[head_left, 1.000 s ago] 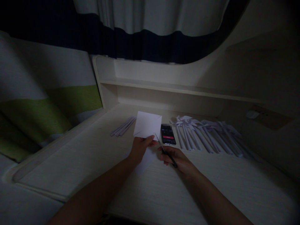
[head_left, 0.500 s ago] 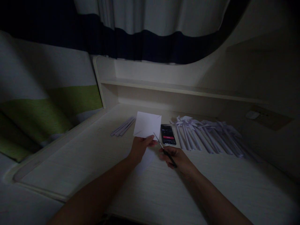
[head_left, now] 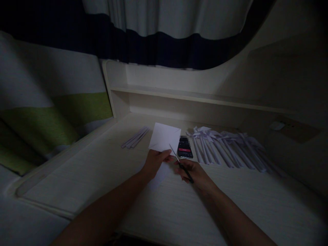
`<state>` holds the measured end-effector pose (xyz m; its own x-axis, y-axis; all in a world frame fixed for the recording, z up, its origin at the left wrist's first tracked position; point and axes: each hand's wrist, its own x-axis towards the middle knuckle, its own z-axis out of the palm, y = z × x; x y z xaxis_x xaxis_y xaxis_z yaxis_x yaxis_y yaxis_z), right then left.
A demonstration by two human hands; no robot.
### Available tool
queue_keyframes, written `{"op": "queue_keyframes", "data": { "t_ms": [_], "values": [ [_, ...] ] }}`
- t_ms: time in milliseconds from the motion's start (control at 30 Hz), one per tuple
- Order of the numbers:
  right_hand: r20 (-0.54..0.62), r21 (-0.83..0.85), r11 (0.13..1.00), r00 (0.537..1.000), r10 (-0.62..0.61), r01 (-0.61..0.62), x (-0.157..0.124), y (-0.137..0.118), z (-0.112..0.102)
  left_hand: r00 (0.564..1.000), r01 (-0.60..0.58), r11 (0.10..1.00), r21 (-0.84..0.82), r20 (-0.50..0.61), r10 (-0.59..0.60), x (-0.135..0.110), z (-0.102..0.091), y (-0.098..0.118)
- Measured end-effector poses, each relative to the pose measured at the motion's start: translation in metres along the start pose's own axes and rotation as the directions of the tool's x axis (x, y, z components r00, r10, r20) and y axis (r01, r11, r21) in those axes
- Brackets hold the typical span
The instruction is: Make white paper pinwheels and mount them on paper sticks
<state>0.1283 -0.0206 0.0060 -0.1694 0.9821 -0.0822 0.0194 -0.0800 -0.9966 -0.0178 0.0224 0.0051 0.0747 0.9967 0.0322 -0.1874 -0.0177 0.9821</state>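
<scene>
A square white sheet of paper (head_left: 164, 136) is pinched along its lower edge by my left hand (head_left: 155, 160), thumb on top. Short diagonal lines, perhaps cuts, run in from two of its corners. My right hand (head_left: 191, 170) is closed around the dark handles of a pair of scissors (head_left: 176, 157). Their thin metal blades point up and left, lying over the paper's lower right corner near my left thumb. Whether the blades are parted I cannot tell. Below my left hand, another pale sheet (head_left: 159, 176) rests on the desk.
A phone (head_left: 185, 147) with a lit screen lies right of the paper. Several white paper pinwheels on rolled sticks (head_left: 225, 148) stretch across the right side. A few rolled paper sticks (head_left: 135, 137) lie left. Behind runs a shelf (head_left: 179, 94); curtains (head_left: 77, 102) hang around.
The paper has shifted slightly to the right and tilted in my left hand, now overlapping the phone's left edge. My right hand and the scissors have barely moved.
</scene>
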Motion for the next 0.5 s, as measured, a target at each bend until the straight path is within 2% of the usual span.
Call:
{"op": "queue_keyframes", "data": {
  "t_ms": [500],
  "values": [
    [-0.007, -0.057, 0.998, 1.000, 0.002, -0.002, 0.0019, 0.0018, -0.0003, 0.999, 0.048, 0.997, -0.054, 0.008, -0.048, -0.0028, 0.0025, 0.0073]
  ]
}}
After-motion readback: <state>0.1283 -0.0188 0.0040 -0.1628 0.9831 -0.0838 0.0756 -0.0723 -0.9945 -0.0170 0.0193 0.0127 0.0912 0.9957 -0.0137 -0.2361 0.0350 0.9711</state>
